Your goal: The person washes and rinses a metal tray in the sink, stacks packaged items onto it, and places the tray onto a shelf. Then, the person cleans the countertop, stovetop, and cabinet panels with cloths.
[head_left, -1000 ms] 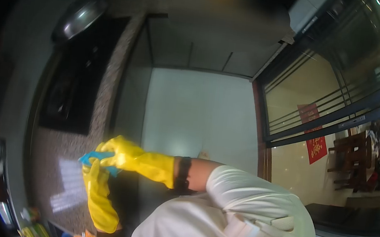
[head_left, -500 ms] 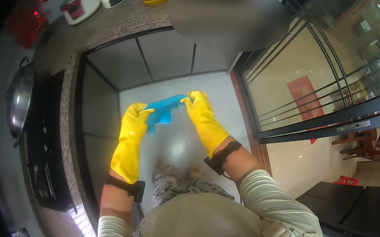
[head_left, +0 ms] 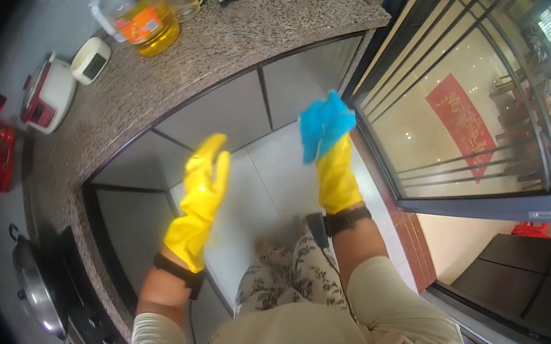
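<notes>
Both of my hands wear yellow rubber gloves. A blue cloth (head_left: 326, 125) is bunched over the fingers of my right hand (head_left: 337, 176), which grips it and hides most of its fingertips behind the folds. My left hand (head_left: 205, 181) is apart from the cloth, with nothing in it. Its thumb stands away from the fingers, which point up and forward. Both hands are in the air over the tiled floor, in front of the grey cabinet doors (head_left: 221, 108).
On the granite counter (head_left: 272, 19) stand an oil jug (head_left: 144, 24), a small white device (head_left: 91, 60) and a white-and-red cooker (head_left: 51, 93). A lidded wok (head_left: 38, 284) sits at lower left. A framed glass door (head_left: 451, 117) bounds the right side.
My left hand has let go of the blue cloth, which was stretched between both hands. The cloth is now gathered in my right hand. The view has shifted toward the counter.
</notes>
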Demonstrator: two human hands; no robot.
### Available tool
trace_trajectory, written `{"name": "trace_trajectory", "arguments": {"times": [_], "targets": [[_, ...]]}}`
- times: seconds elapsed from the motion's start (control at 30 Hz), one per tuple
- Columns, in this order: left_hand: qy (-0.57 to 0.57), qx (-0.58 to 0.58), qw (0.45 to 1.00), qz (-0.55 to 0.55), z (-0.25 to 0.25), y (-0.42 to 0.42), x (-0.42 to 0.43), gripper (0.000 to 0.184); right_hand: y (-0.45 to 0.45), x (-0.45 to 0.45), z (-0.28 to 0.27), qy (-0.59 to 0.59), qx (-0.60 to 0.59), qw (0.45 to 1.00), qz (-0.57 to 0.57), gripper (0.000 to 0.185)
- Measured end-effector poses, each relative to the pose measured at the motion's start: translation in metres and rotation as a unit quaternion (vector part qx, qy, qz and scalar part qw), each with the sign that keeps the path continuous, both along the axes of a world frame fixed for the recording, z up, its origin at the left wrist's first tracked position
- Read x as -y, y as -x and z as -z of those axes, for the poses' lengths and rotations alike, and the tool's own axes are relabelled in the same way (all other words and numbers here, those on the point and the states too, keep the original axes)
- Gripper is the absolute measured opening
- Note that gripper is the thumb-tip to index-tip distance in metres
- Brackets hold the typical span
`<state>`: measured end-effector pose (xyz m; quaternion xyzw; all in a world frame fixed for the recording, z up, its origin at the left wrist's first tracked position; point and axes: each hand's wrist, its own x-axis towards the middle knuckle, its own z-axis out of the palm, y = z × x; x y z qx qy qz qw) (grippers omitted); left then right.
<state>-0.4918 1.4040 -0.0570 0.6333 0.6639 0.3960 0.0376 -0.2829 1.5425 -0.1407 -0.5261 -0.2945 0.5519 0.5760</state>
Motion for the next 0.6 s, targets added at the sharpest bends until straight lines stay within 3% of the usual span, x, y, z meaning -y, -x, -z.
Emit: {"name": "trace_trajectory", "arguments": {"times": [0.1,0.2,0.27,0.37,0.43,0.5,0.53,0.57,0.6], "targets": [[-0.032,-0.145,0.989,0.011,0.012,0.051,-0.048,0.033,0.058,-0.103,0.025,-0.152,0.128,0.976,0.086,0.042],[-0.014,-0.310,0.950,-0.039,0.019,0.080,-0.086,0.043,0.138,-0.170,0.070,-0.286,0.259,0.904,0.184,0.045],[-0.029,-0.368,0.928,-0.060,0.031,0.102,-0.108,0.043,0.192,-0.190,0.098,-0.328,0.279,0.869,0.242,0.047],[-0.035,-0.380,0.922,-0.063,0.058,0.144,-0.133,0.040,0.222,-0.209,0.103,-0.252,0.151,0.907,0.302,0.049],[-0.051,-0.273,0.959,-0.062,0.063,0.146,-0.142,0.041,0.207,-0.232,0.107,-0.278,0.144,0.889,0.334,0.049],[-0.082,-0.328,0.938,-0.080,0.072,0.150,-0.148,0.042,0.169,-0.275,0.114,-0.384,0.048,0.844,0.370,0.043],[-0.104,-0.365,0.921,-0.088,0.078,0.157,-0.151,0.043,0.135,-0.311,0.111,-0.390,-0.165,0.851,0.309,0.042],[-0.125,-0.403,0.901,-0.096,0.083,0.163,-0.153,0.043,0.102,-0.348,0.108,-0.369,-0.385,0.801,0.274,0.041],[-0.142,-0.414,0.894,-0.098,0.086,0.165,-0.154,0.044,0.068,-0.377,0.106,-0.339,-0.465,0.775,0.262,0.041]]}}
